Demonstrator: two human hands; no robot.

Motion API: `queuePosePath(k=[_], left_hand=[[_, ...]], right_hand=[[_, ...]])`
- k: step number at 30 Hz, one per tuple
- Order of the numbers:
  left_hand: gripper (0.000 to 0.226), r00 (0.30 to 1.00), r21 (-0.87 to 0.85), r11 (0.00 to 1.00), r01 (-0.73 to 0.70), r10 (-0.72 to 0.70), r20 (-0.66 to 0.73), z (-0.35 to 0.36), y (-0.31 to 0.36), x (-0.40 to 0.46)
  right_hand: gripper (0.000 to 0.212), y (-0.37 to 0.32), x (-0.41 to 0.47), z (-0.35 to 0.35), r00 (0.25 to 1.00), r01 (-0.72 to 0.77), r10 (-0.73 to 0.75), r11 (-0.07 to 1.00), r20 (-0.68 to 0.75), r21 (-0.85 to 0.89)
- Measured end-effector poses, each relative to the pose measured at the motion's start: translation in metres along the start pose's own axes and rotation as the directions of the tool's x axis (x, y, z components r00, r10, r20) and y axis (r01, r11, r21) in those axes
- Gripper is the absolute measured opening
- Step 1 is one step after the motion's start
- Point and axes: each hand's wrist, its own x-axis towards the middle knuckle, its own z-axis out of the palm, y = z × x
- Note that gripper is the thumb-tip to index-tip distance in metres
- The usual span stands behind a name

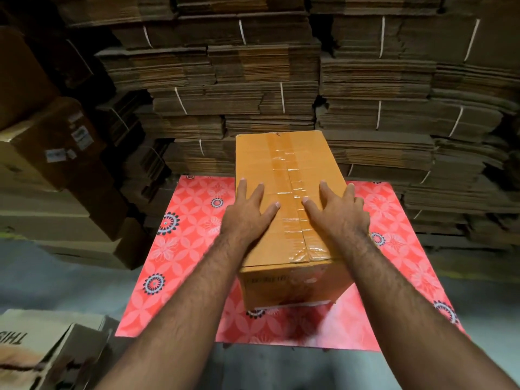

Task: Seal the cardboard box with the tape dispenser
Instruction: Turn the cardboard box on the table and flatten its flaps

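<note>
Orange-brown corrugated cardboard box (284, 192), its top seam covered by clear tape (289, 198), stands on the red floral-patterned mat (180, 249). We see the left hand (247, 212) and right hand (337, 212) pressing flat on its top, fingers straight and spread, either side of the seam. Bundled stacks of flattened brown cardboard (253, 80) rise behind.

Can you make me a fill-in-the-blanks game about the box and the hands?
1. Both hands, the left hand and the right hand, lie flat on ____ of the cardboard box.
2. The strip of tape runs along the ____ of the box top.
3. The box stands on a ____ flowered mat.
4. Behind the box rise stacks of flattened ____.

Missing words: top; middle; red; cardboard
</note>
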Motion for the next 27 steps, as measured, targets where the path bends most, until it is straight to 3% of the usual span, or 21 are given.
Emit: queuePosePath(k=[7, 15, 18, 22, 27], left_hand=[[0.07, 0.984, -0.008, 0.987, 0.161, -0.161, -0.075, 0.002, 0.01, -0.03], [0.073, 0.94, 0.009, 0.942, 0.334, -0.332, -0.077, 0.013, 0.032, -0.084], [0.069, 0.924, 0.167, 0.912, 0.375, -0.354, -0.144, 0.004, 0.027, -0.092], [0.058, 0.955, 0.241, 0.935, 0.26, -0.211, -0.209, -0.01, 0.012, -0.079], [0.053, 0.987, 0.217, 0.967, 0.132, -0.107, -0.121, -0.026, -0.023, -0.035]], right_hand=[[0.076, 0.003, 0.022, -0.008, 0.961, 0.254, -0.251, 0.967, 0.113, -0.016], [0.077, 0.001, 0.05, -0.028, 0.796, 0.548, -0.519, 0.837, 0.311, -0.006], [0.069, -0.009, 0.041, -0.03, 0.818, 0.526, -0.5, 0.851, 0.284, -0.017], [0.056, -0.024, 0.005, -0.023, 0.859, 0.495, -0.5, 0.866, 0.11, 0.07], [0.071, -0.038, -0.045, -0.004, 0.91, 0.399, -0.407, 0.911, 0.077, 0.101]])
